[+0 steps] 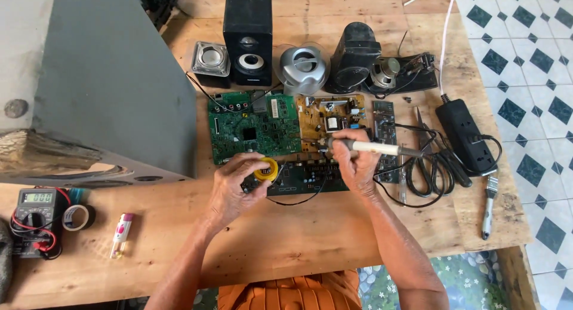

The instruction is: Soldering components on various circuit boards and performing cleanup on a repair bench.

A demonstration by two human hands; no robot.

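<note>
Head view showed the right hand [357,163] gripping a soldering iron [365,146], tip over the brown circuit board [331,116] for reach. Left of that board, the left hand [236,187] pinched a yellow solder spool [266,168], kept close for feeding.

Both hands curled, forearms converging from six o'clock
Left hand [236,187] fingers bent, palm down; right hand [356,163] fisted at its three o'clock
</note>
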